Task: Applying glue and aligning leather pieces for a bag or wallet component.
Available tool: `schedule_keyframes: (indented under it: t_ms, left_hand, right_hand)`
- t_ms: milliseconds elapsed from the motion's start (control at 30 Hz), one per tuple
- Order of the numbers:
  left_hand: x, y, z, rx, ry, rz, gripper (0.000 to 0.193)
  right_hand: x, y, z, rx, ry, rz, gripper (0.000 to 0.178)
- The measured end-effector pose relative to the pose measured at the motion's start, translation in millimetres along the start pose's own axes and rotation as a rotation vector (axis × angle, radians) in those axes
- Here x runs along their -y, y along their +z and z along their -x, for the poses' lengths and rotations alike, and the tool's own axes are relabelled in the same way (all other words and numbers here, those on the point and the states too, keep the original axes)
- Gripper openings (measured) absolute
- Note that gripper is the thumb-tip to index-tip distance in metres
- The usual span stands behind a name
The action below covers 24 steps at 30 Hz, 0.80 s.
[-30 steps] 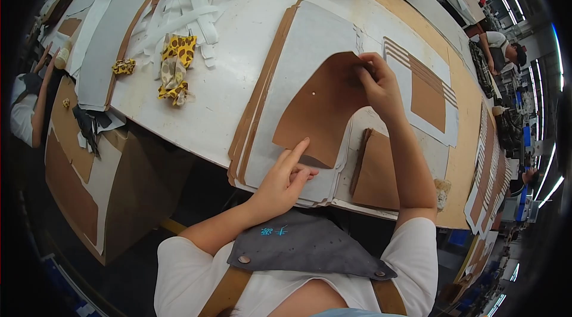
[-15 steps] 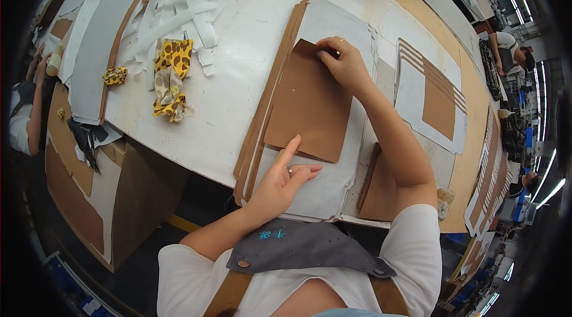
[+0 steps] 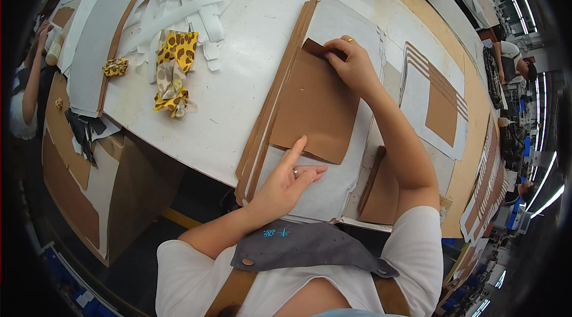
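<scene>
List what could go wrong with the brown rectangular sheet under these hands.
The brown rectangular sheet might crease where the right hand pinches its curled far edge. It could also skew on the large pale-grey sheet beneath, since only one finger of the left hand seems to touch its near edge.

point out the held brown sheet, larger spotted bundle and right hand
Brown sheet (image 3: 316, 105): head view, middle of its face
Larger spotted bundle (image 3: 171, 75): head view, pale middle section
Right hand (image 3: 354, 67): head view, back of hand
</scene>
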<state>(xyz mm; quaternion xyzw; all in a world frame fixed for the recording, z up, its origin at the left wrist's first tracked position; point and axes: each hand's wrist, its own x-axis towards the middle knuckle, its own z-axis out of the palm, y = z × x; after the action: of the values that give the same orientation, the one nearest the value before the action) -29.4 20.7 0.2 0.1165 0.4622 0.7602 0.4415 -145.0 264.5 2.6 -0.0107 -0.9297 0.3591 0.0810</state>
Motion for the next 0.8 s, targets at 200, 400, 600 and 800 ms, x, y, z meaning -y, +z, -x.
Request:
schedule_keyframes:
  t_ms: [200, 400, 600, 800]
  left_hand:
    - [0, -1, 0, -0.002, -0.002, 0.018, 0.064]
    - [-1, -1, 0, 0.010, -0.019, 0.038, 0.064]
    - [3, -2, 0, 0.015, -0.005, 0.051, 0.065]
    - [-6, 2, -2, 0.001, -0.022, 0.046, 0.065]
  right_hand:
    - [4, 3, 0, -0.024, 0.034, 0.050, 0.024]
    - [5, 0, -2, 0.034, 0.124, 0.079, 0.028]
    - [2, -3, -7, 0.062, 0.102, 0.153, 0.026]
    - [4, -8, 3, -0.327, -0.255, 0.489, 0.025]
